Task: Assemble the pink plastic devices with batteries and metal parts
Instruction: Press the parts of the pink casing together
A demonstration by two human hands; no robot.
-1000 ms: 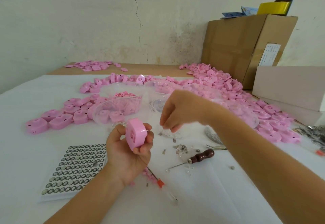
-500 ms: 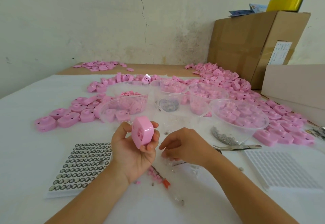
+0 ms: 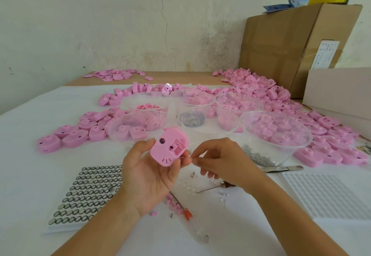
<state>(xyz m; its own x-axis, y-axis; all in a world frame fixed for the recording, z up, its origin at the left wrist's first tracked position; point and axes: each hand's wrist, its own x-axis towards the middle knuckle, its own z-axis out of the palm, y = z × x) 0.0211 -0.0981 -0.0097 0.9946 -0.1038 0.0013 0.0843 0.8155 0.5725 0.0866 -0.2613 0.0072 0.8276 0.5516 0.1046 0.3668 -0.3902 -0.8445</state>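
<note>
My left hand (image 3: 148,173) grips a pink plastic device (image 3: 168,147) above the table, its open compartment turned up toward me. My right hand (image 3: 222,161) pinches a thin metal part (image 3: 185,157) whose tip reaches the device's right edge by the compartment. A tray of button batteries (image 3: 84,193) lies at the lower left. Small loose metal parts (image 3: 193,175) sit on the white table (image 3: 30,167) under my hands.
Several clear bowls (image 3: 297,147) of pink and metal pieces stand behind my hands, among heaps of pink devices (image 3: 261,93). Tweezers (image 3: 283,168), an awl (image 3: 212,188) and a red-tipped tool (image 3: 185,211) lie nearby. A white grid tray (image 3: 329,195) and cardboard boxes (image 3: 291,50) are on the right.
My right hand came down from the bowls, picked up a thin metal part and brought it to the device. My left hand turned the device so its open compartment faces up.
</note>
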